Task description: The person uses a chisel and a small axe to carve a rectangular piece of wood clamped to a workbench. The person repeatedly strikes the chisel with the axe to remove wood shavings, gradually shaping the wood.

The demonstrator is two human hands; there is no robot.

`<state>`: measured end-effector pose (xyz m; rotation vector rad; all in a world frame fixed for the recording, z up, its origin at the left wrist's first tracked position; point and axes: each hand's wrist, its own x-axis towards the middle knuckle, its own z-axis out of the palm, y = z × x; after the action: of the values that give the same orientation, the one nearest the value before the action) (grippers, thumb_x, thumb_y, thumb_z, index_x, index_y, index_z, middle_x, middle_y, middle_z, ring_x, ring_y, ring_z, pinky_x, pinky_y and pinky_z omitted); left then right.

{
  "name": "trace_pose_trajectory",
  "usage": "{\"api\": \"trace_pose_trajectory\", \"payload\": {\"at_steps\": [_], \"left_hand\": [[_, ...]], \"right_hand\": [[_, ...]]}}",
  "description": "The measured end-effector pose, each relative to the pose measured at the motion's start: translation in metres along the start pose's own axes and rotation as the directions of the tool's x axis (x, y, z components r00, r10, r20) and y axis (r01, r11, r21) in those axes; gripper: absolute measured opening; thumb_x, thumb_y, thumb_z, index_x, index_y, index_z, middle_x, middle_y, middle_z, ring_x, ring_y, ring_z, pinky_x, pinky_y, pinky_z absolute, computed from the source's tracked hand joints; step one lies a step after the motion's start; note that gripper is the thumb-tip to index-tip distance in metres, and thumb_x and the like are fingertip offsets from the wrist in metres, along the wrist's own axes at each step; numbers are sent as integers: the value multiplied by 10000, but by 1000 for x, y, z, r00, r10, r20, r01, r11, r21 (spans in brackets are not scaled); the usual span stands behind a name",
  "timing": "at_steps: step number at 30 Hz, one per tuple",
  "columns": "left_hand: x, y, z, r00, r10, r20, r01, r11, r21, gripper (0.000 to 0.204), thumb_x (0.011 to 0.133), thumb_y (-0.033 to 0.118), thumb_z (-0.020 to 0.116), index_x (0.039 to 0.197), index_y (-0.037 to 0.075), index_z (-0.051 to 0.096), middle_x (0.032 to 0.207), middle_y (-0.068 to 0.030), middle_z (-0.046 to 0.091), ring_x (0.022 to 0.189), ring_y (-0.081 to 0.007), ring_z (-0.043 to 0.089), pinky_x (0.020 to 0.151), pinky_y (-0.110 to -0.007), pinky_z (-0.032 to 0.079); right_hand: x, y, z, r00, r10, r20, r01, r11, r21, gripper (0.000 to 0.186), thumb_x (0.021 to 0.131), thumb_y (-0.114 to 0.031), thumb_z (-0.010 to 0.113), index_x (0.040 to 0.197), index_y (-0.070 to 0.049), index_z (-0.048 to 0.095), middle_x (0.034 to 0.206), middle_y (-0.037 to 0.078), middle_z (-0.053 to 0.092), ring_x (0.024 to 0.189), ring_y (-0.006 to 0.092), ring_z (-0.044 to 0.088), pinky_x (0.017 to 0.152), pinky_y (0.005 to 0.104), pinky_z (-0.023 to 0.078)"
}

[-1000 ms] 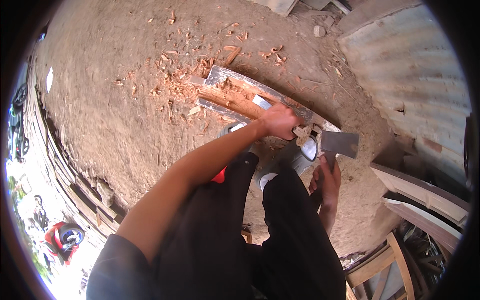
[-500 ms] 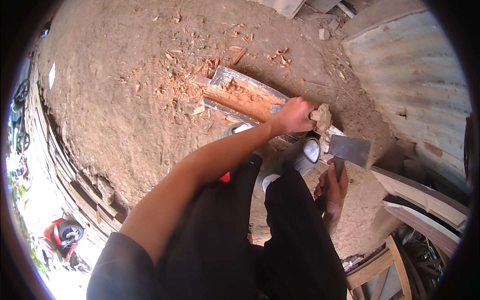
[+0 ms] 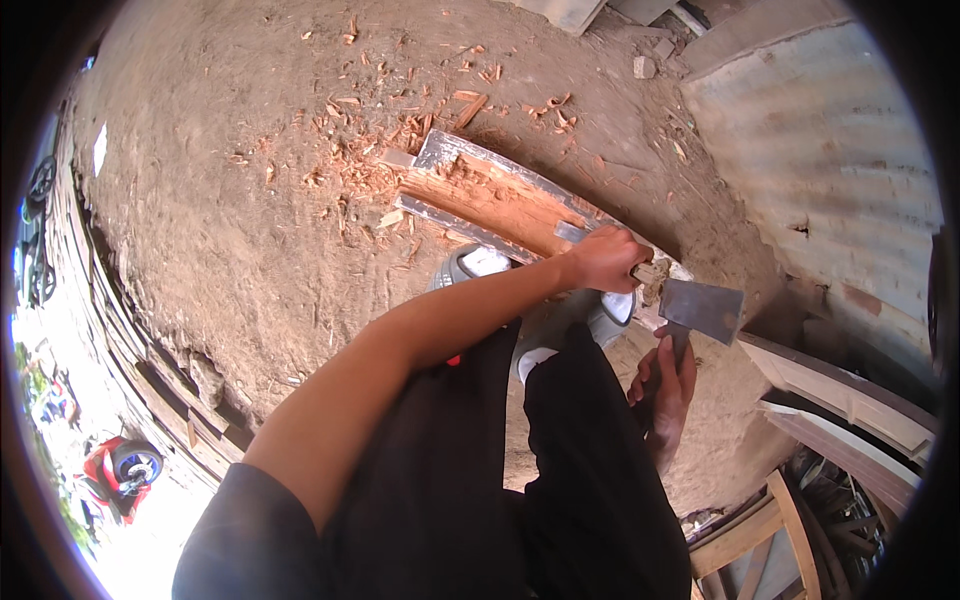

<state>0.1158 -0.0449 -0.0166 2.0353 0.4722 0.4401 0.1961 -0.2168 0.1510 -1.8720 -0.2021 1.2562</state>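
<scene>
My left hand (image 3: 605,258) is closed around a chisel (image 3: 570,232). Its flat metal blade rests on the hollowed reddish-brown wood, and its frayed wooden butt sticks out to the right of my fist. The wooden piece (image 3: 490,195) lies on the ground, with a carved trough between pale, weathered raised sides. My right hand (image 3: 668,390) grips the dark handle of a mallet-like tool (image 3: 703,310) with a broad, rectangular grey head. That head is close beside the chisel's butt; whether they touch I cannot tell.
Wood chips (image 3: 350,165) litter the dirt around the far end of the piece. My shoes (image 3: 480,262) are close against its near side. Corrugated metal sheet (image 3: 820,170) stands at right, above stacked boards (image 3: 840,390). A wooden frame (image 3: 745,540) is at lower right, a red motorcycle (image 3: 120,470) far left.
My left hand has shifted slightly right and down with the chisel, whose blade now sits further right along the trough. The mallet-like tool has barely moved.
</scene>
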Motion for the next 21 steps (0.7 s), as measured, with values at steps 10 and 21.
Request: {"api": "trace_pose_trajectory", "payload": {"at_steps": [10, 21], "left_hand": [[0, -12, 6, 999, -35, -22, 36, 998, 45, 383, 646, 221, 775, 982, 42, 740, 738, -192, 700, 750, -387, 712, 715, -485, 566], [-1, -10, 3, 993, -62, -97, 67, 997, 43, 419, 636, 246, 785, 1014, 67, 748, 742, -200, 691, 753, -394, 707, 700, -484, 568]], "right_hand": [[9, 1, -5, 996, -61, -68, 57, 997, -58, 309, 1070, -325, 561, 1218, -58, 519, 673, 22, 477, 437, 116, 477, 393, 264, 393], [11, 0, 7, 991, -62, -116, 65, 998, 22, 256, 1067, -270, 562, 1206, -61, 512, 677, 25, 487, 429, 122, 481, 394, 279, 406]]}}
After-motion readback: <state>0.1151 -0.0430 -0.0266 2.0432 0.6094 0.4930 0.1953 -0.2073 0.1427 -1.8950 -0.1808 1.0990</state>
